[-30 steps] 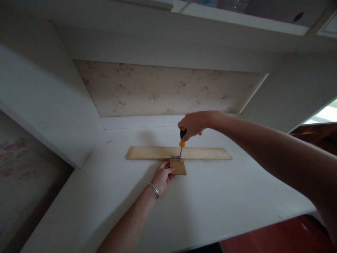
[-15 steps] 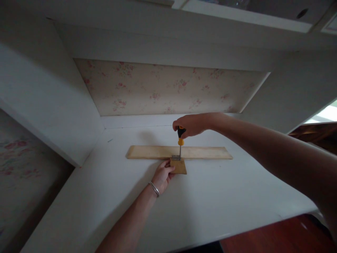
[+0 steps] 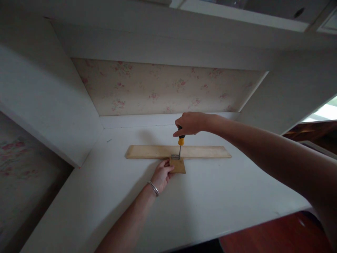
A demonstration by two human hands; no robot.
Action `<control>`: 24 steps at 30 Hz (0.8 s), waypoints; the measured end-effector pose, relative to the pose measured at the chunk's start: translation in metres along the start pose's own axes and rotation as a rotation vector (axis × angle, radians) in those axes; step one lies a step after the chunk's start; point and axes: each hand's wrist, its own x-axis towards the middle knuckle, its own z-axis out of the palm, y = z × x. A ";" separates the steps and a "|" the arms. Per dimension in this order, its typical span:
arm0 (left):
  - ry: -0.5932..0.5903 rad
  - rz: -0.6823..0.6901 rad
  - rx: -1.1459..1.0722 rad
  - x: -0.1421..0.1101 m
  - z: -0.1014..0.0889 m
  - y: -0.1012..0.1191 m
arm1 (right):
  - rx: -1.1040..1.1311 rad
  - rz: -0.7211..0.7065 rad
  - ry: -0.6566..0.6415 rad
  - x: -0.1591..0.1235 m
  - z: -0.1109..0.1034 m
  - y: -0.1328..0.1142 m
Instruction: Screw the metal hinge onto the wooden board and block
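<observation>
My right hand grips the black and yellow handle of a screwdriver, which stands nearly upright. Its tip meets the right end of a small metal hinge. That hinge lies across the joint between a long pale wooden board and a small wooden block. With thumb and fingers, my left hand pinches the block's left edge; a silvery bracelet circles the wrist. Whatever screw sits under the tip is too small to make out.
Board and block rest on a white tabletop. White panels close in the left side, and flowered wallpaper covers the back. A small thin grey object lies at the back left. Red flooring shows past the front edge.
My right hand's grip on the screwdriver handle has turned, with fingers and thumb placed differently. My left hand, the block and the board stay in place; the view shifts slightly.
</observation>
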 end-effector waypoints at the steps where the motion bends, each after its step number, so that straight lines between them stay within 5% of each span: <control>1: -0.002 0.000 0.006 0.000 0.000 0.000 | 0.004 0.013 0.025 -0.001 0.000 0.000; 6: -0.024 -0.006 0.007 -0.001 0.000 0.000 | 0.277 -0.116 -0.098 -0.006 0.001 0.006; 14: -0.008 0.003 0.007 -0.002 0.001 0.001 | -0.075 0.129 0.094 -0.006 -0.002 -0.006; 20: -0.013 0.007 0.020 -0.001 0.000 0.001 | 0.270 -0.036 -0.132 -0.016 -0.004 -0.002; 24: -0.029 0.007 0.026 -0.004 0.003 0.002 | -0.006 0.064 0.064 -0.015 -0.002 -0.008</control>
